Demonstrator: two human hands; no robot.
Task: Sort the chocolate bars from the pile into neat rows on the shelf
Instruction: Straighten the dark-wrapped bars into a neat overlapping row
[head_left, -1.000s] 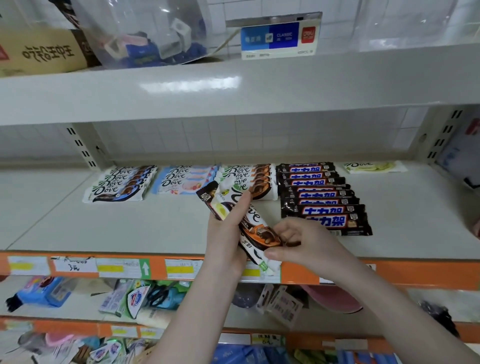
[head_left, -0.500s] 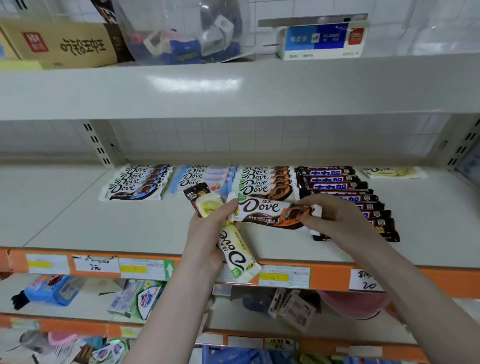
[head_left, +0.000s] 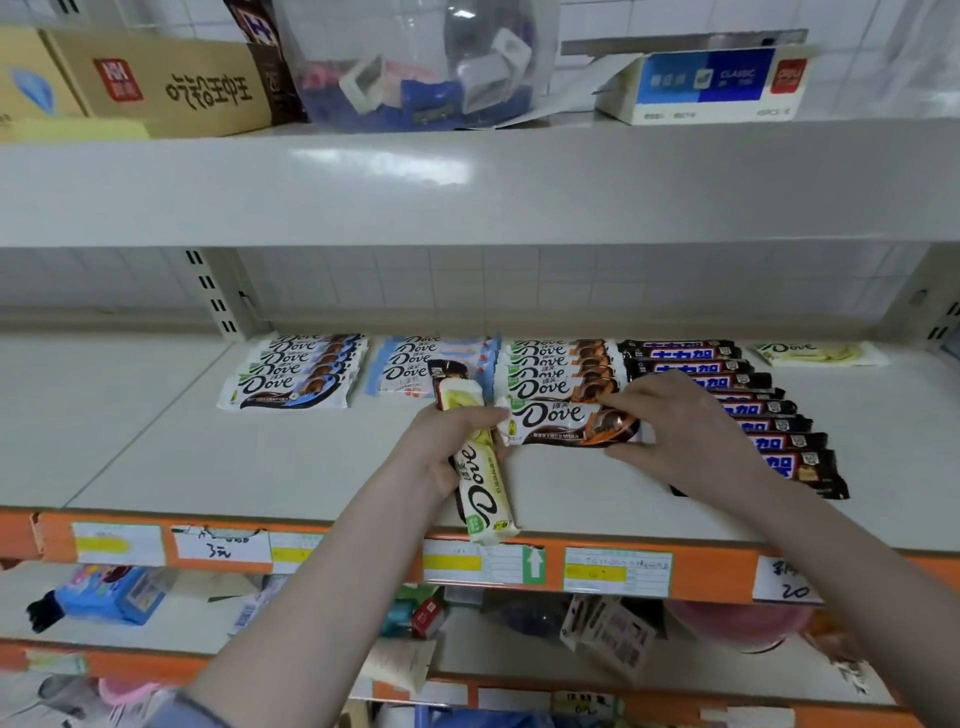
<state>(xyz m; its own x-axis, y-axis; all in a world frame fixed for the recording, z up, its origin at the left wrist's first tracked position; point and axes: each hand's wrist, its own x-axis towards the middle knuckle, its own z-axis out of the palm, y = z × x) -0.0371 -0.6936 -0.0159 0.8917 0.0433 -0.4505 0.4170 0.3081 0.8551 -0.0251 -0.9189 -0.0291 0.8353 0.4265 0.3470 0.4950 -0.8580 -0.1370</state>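
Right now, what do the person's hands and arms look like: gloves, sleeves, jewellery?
Both are bare: no gloves on the left hand or right hand, and no rings or watch in view. The forearms are uncovered. Only a blue sleeve edge shows, low on the left arm at the bottom of the frame.

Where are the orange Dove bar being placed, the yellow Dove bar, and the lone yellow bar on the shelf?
orange Dove bar (head_left: 558, 418), head view, logo.
held yellow Dove bar (head_left: 483, 499), head view, logo.
lone yellow bar (head_left: 821, 354), head view, wrapper middle.
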